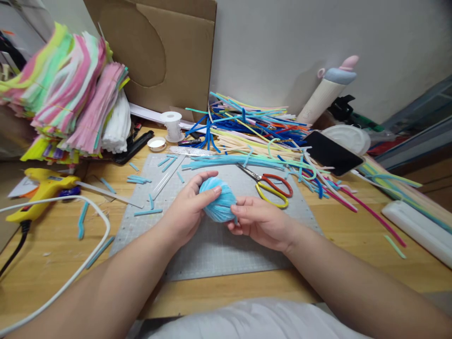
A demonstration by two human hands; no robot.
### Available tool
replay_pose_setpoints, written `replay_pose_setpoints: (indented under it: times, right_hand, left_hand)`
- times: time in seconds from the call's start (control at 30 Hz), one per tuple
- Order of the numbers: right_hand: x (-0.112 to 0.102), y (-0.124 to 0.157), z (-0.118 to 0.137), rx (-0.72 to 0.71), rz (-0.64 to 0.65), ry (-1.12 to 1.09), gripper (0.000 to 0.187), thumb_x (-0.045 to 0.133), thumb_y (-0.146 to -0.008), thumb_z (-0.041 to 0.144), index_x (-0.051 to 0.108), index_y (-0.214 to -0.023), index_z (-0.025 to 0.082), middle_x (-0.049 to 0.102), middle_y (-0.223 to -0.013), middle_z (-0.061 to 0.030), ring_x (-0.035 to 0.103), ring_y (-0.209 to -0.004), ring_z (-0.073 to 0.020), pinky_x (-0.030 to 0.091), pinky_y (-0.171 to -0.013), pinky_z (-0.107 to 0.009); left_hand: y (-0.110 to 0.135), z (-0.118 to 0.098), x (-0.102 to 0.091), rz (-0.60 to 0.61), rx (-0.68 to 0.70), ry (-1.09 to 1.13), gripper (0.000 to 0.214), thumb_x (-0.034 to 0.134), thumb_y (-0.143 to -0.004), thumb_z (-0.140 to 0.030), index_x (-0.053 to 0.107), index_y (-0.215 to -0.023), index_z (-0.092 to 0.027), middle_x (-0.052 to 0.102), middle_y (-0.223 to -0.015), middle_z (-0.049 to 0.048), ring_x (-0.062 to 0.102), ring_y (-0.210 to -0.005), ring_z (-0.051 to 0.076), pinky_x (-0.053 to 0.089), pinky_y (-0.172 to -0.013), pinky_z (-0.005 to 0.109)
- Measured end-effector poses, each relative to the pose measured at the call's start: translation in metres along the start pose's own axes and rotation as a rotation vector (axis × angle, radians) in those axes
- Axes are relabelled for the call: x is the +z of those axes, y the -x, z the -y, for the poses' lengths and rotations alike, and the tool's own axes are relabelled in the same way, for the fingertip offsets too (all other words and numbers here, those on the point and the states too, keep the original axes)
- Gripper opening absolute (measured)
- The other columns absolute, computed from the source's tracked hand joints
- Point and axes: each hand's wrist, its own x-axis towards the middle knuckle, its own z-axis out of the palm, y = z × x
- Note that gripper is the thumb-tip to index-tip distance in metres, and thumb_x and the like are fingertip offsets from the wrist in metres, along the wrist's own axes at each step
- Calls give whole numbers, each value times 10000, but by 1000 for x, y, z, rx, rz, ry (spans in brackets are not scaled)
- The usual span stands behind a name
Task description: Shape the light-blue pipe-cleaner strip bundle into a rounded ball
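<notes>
A light blue fuzzy ball (219, 202) made of wound pipe cleaners is held between both hands above a grey cutting mat (212, 254). My left hand (185, 207) wraps round its left side, thumb on top. My right hand (257, 219) grips its right lower side, thumb and fingers pinched against it. Scissors (270, 184) with red and yellow handles lie on the mat just beyond my right hand.
A pile of coloured pipe cleaners (254, 132) lies behind the mat, short blue offcuts (139, 180) to its left. A yellow glue gun (44, 188) and white cable (88, 254) lie left. A black phone (330, 151), bottle (328, 92), spool (173, 125) and cardboard (162, 52) stand behind.
</notes>
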Motion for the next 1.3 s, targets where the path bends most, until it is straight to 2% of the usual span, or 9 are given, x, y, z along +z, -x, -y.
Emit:
replay_pose_setpoints:
  times: [0.07,0.17,0.33,0.43,0.53,0.7,1.0,1.17,1.3]
  right_hand:
    - [0,-1,1,-37,4,-51,234,774,-703,297,655,-791,116,594,-678,-5,535,-584,-65,390,-530,-169]
    - [-2,-1,1,-96,26,-165,221,778,-703,261,657,-821,119,593,-702,-3,529,-603,-65,410,-546,-172]
    - [-1,0,-1,-88,60,-234,188,768,-718,231,668,-847,137,618,-724,-4,546,-659,-77,448,-609,-190]
    - [1,-1,-3,-91,20,-196,199,772,-711,212,677,-875,150,653,-773,-11,577,-678,-83,460,-634,-198]
    - [3,-3,-7,-108,-24,-177,241,789,-689,224,689,-901,169,683,-818,-15,598,-710,-99,469,-670,-220]
    - [5,-8,-14,-180,-33,-266,191,764,-723,252,706,-904,232,708,-916,17,602,-824,-105,456,-794,-241]
    - [9,-9,-12,-312,-35,-64,185,721,-756,277,719,-934,225,727,-960,-18,626,-935,-162,407,-945,-317]
    - [8,-8,-15,-444,-147,87,200,739,-737,284,728,-927,226,733,-959,-24,623,-1005,-192,385,-1003,-355]
    - [8,-10,-19,-500,-198,141,187,738,-738,279,734,-920,240,735,-949,-19,632,-998,-199,402,-1001,-369]
  left_hand:
    - [1,0,0,27,-21,69,476,725,-740,-291,512,-1154,-187,622,-884,22,593,-743,145,470,-668,266]
    - [1,-1,0,146,-65,195,418,739,-727,-274,554,-1088,-174,644,-943,47,611,-808,167,475,-759,303]
    - [-3,0,-2,273,-67,141,300,759,-686,-198,638,-955,-148,679,-848,47,620,-735,169,457,-755,308]
    - [-5,4,-3,215,-54,161,290,747,-702,-227,656,-967,-151,691,-860,52,622,-730,181,449,-721,310]
    - [-4,9,-1,108,-68,228,460,745,-712,-214,594,-1147,-203,689,-918,28,617,-748,166,430,-687,281]
    - [-1,13,6,60,-37,278,807,764,-669,-109,385,-1369,-242,694,-960,7,633,-898,159,409,-874,283]
    - [0,13,4,34,-20,234,706,750,-692,-123,436,-1321,-195,686,-828,-9,640,-836,140,417,-856,270]
    - [1,13,8,35,-39,284,712,764,-666,-113,447,-1300,-181,708,-928,26,641,-867,154,413,-882,276]
    - [1,13,10,19,-77,305,609,756,-658,-99,522,-1216,-171,698,-964,31,627,-895,164,409,-878,278]
